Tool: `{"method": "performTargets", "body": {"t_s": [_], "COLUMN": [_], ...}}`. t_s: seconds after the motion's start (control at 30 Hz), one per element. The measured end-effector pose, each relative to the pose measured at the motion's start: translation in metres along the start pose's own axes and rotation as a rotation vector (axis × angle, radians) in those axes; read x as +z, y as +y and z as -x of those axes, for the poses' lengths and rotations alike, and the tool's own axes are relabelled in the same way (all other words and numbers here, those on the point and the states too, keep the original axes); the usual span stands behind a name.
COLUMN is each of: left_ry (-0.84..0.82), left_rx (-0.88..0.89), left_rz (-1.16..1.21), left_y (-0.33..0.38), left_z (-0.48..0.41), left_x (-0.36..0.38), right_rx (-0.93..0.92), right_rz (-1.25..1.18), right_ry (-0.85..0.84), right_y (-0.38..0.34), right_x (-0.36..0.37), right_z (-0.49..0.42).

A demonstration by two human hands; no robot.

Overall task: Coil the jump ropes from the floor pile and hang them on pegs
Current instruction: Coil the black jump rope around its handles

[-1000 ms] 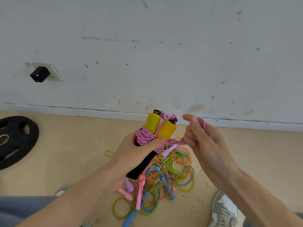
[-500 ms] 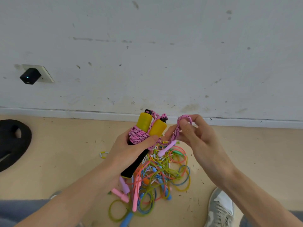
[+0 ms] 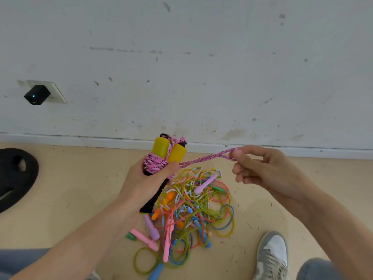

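My left hand grips the two yellow-and-black handles of a pink speckled jump rope, whose cord is wound several times around them. A doubled loop of that cord runs taut to the right, where my right hand pinches its end between thumb and forefinger. Below both hands a tangled pile of coloured jump ropes lies on the floor, with pink, purple, blue, orange and green handles. No pegs are in view.
A scuffed white wall with a baseboard stands straight ahead. A black plug sits in a wall socket at the left. A black weight plate lies on the floor at the left. My grey shoe is at the bottom right.
My right hand has pulled the loop of pink cord away from the handles to the right, stretching it taut. My left hand has kept its grip on the wrapped handles.
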State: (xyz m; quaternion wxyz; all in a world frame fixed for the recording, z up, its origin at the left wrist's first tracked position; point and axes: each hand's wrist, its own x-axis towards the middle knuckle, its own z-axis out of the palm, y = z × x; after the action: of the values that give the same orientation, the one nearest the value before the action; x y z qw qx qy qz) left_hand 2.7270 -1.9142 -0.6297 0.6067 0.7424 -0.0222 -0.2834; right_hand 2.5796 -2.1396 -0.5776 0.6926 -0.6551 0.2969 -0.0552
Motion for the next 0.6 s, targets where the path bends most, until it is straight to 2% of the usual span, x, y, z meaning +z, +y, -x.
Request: {"method": "performTargets", "body": {"t_s": [0.1,0.2,0.3,0.43,0.5,0.6], "left_ry": [-0.052,-0.073,-0.074,-0.072,-0.063,-0.046], "left_rx": [-0.004,0.002,0.002,0.012,0.004,-0.010], "left_rz": [0.011,-0.003,-0.008,-0.021,-0.024,-0.036], "left_y": [0.000,-0.002,-0.003,-0.005,-0.007,-0.007], "left_z": [0.003,0.005,0.004,0.001,-0.001,-0.002], "left_x": [0.002,0.002,-0.001,-0.004,-0.005,-0.006], "right_rx": [-0.047,-0.092,-0.025,0.044,0.051,-0.036], "right_rz": [-0.111,-0.003,0.071,-0.057,-0.055,0.127], "right_ry": [0.057,0.137,0.064,-0.037,-0.004,0.047], "right_y": [-0.001,-0.003,-0.004,-0.003,-0.001,0.007], "right_x": [0.003,0.005,-0.001,0.000,0.003,0.002], "right_z": [-0.001,-0.002,0.000,0.000,0.000,-0.004]}}
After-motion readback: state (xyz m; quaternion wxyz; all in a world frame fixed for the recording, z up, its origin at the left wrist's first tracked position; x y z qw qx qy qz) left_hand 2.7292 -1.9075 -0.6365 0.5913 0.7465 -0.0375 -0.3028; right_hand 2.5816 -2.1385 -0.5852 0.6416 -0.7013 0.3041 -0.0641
